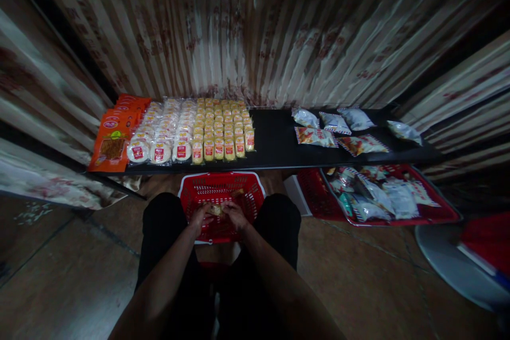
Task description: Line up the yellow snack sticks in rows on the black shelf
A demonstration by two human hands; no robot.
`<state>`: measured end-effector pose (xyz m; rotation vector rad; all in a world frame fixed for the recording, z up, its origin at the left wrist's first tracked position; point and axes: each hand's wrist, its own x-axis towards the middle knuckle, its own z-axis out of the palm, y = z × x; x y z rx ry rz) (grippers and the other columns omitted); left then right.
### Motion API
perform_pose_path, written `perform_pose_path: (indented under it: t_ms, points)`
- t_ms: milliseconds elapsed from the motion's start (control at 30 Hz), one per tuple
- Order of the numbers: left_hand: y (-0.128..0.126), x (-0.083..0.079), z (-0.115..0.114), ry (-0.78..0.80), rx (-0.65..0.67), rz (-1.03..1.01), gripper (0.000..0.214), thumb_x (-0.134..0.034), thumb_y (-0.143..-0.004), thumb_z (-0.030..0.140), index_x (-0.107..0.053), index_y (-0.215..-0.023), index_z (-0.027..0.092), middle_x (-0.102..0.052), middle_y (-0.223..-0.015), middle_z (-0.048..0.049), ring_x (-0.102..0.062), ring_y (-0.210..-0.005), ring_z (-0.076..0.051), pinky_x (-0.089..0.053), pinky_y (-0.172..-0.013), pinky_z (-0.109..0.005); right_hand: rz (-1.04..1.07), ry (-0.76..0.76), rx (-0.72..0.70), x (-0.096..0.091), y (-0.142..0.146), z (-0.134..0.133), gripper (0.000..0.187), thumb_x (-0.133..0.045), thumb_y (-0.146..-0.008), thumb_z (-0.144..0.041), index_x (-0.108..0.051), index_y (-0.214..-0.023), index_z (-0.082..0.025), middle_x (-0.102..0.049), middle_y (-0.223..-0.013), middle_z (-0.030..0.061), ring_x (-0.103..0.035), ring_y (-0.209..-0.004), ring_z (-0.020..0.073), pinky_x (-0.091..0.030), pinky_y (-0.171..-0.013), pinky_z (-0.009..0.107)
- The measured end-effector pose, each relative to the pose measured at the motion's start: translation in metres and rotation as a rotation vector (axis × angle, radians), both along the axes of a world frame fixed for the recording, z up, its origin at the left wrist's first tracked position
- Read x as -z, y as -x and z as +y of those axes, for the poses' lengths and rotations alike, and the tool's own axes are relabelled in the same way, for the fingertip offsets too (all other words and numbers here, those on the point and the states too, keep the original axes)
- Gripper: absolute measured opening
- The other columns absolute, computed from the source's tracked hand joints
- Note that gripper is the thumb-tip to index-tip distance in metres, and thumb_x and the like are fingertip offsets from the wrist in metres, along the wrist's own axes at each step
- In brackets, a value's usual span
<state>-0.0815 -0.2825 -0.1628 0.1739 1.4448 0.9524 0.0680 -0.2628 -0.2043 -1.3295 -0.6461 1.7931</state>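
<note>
Between my knees stands a red shopping basket (255, 185) with a white rim. Over it, my left hand (200, 216) and my right hand (236, 214) are closed on opposite ends of one small yellow wrapped cake (215, 210). Another yellow packet (238, 192) shows in the basket just beyond my right hand. Rows of similar yellow wrapped cakes (229, 149) stand on the black shelf (274, 141) ahead. To their left are round white packaged cakes (160, 153), then orange snack bags (109, 143) at the shelf's left end.
Several white and red snack bags (316, 137) lie spread on the shelf's right part. Below them a second red basket (450, 212) holds more bags, beside a white box (297, 195). A round grey stool (446, 260) is at right. Curtains (255, 26) hang behind.
</note>
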Motion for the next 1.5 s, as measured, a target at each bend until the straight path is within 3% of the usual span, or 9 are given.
perform_pose_path:
  t_ms: [267,500,633,733,933,1333,1500]
  points:
    - [0.002,0.003,0.003,-0.048,-0.077,-0.039,0.015,-0.06,-0.074,0.017,-0.06,-0.089,0.018,-0.067,-0.078,-0.0023,-0.063,-0.067,-0.013,-0.053,-0.071,-0.03,-0.026,-0.046,-0.113,-0.015,-0.001,-0.002,0.029,-0.079,-0.047,-0.035,-0.066,-0.067,-0.019,-0.062,-0.064,-0.0035,-0.053,-0.06,0.0114,-0.042,-0.062,0.026]
    - [0.005,0.007,0.005,-0.119,-0.125,-0.107,0.045,-0.051,-0.06,0.003,-0.059,-0.103,0.016,-0.063,-0.065,0.0019,-0.062,-0.065,-0.012,-0.051,-0.073,-0.029,-0.035,-0.033,-0.175,-0.022,0.0,-0.003,0.021,-0.076,-0.05,-0.027,-0.07,-0.07,-0.02,-0.065,-0.068,-0.0027,-0.056,-0.066,0.0135,-0.042,-0.064,0.026]
    - [0.004,0.009,0.006,-0.167,-0.121,-0.137,0.059,-0.051,-0.053,0.002,-0.058,-0.109,0.016,-0.064,-0.07,0.0014,-0.062,-0.068,-0.012,-0.05,-0.074,-0.027,0.024,0.04,-0.072,-0.016,0.003,-0.002,0.04,-0.077,-0.044,-0.021,-0.069,-0.084,-0.023,-0.069,-0.085,-0.0016,-0.062,-0.079,0.0172,-0.046,-0.07,0.028]
    - [0.003,0.009,0.006,-0.198,-0.103,-0.146,0.065,-0.052,-0.05,0.002,-0.058,-0.113,0.017,-0.066,-0.078,-0.0002,-0.063,-0.072,-0.013,-0.05,-0.074,-0.026,0.013,0.104,0.039,-0.01,0.005,-0.002,0.044,-0.077,-0.041,-0.016,-0.066,-0.083,-0.023,-0.069,-0.083,-0.0012,-0.063,-0.08,0.0184,-0.048,-0.072,0.03]
    - [0.003,0.01,0.006,-0.196,-0.067,-0.132,0.06,-0.052,-0.05,0.001,-0.062,-0.107,0.016,-0.067,-0.085,-0.0029,-0.062,-0.074,-0.012,-0.048,-0.071,-0.024,0.028,0.14,0.043,-0.007,0.009,-0.005,0.041,-0.076,-0.047,-0.02,-0.063,-0.086,-0.023,-0.068,-0.073,-0.0004,-0.063,-0.067,0.0194,-0.049,-0.065,0.034]
    - [0.001,0.006,0.004,-0.168,-0.117,-0.09,0.059,-0.058,-0.06,0.004,-0.054,-0.117,0.023,-0.065,-0.092,-0.0021,-0.063,-0.077,-0.012,-0.05,-0.075,-0.027,0.045,0.098,0.031,-0.012,0.007,-0.003,0.043,-0.082,-0.038,-0.026,-0.068,-0.079,-0.019,-0.07,-0.077,0.0015,-0.064,-0.075,0.0189,-0.048,-0.077,0.034]
    - [0.0,0.009,0.004,-0.111,-0.171,-0.065,0.056,-0.062,-0.066,0.003,-0.051,-0.116,0.025,-0.065,-0.084,0.0012,-0.064,-0.074,-0.012,-0.051,-0.073,-0.027,0.07,0.092,-0.022,-0.01,0.007,-0.004,0.046,-0.083,-0.036,-0.021,-0.069,-0.08,-0.019,-0.071,-0.078,0.0013,-0.065,-0.075,0.0188,-0.047,-0.078,0.034]
